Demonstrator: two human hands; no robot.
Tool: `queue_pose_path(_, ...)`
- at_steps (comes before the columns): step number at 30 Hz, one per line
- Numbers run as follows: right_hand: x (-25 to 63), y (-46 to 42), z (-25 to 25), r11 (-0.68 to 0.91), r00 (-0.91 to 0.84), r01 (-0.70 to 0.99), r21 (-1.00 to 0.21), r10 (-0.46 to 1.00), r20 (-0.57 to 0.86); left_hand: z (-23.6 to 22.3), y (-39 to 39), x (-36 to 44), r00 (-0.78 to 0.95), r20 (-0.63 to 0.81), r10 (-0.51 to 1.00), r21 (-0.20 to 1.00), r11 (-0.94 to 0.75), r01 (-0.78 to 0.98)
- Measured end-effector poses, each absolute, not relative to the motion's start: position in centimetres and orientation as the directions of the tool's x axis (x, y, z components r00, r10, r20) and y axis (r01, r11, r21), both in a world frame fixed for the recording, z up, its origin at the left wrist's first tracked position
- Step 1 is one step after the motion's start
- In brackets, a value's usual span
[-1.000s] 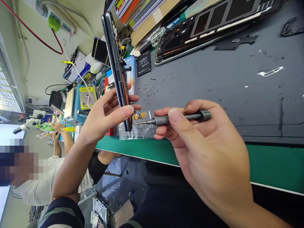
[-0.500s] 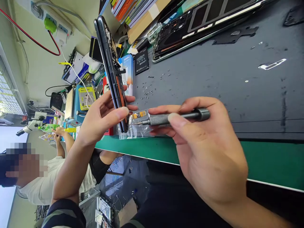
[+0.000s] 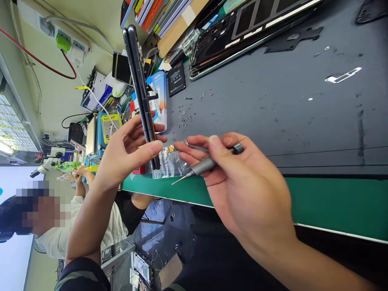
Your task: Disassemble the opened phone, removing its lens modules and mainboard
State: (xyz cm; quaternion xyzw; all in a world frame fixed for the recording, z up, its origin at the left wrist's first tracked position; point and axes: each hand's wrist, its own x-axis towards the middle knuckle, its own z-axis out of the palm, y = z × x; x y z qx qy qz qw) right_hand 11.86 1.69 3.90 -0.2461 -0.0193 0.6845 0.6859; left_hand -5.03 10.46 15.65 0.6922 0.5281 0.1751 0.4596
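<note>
A folded black smartphone (image 3: 140, 93) is gripped edge-on in my left hand (image 3: 127, 151), thumb on one side and fingers on the other. Its inner parts show along one side, and a small black piece sticks out there. My right hand (image 3: 245, 182) holds a precision screwdriver (image 3: 203, 166) with a grey knurled handle, its thin tip pointing down-left, apart from the phone. Beyond the hands, a clear plastic bag (image 3: 171, 163) with an orange flex part lies at the mat's edge. Many tiny screws (image 3: 185, 118) are scattered on the grey mat (image 3: 257, 109).
An opened device (image 3: 242, 38) lies at the mat's far side, near a black battery (image 3: 177, 79) and a dark bracket (image 3: 294, 40). A white metal strip (image 3: 344, 75) lies farther right. A person in a white shirt (image 3: 60, 238) sits at the left, holding a bottle.
The screwdriver tip has moved away from the phone's lower end and swung downward. My right hand has shifted left and its grip has loosened. The phone has turned more edge-on.
</note>
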Motion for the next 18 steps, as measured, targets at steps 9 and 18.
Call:
queue_pose_path(9,13.1,1.8,4.8,-0.128,-0.015,-0.929,-0.346,0.950,-0.312,15.8,10.0,-4.5,0.320,-0.219,0.922,0.818,-0.005,0.575)
queue_pose_path(18,12.7,1.6,5.3,-0.130,-0.029,-0.936,-0.327,0.955,-0.295,16.2,9.4,-4.3,0.324,-0.214,0.922,0.815,-0.014,0.579)
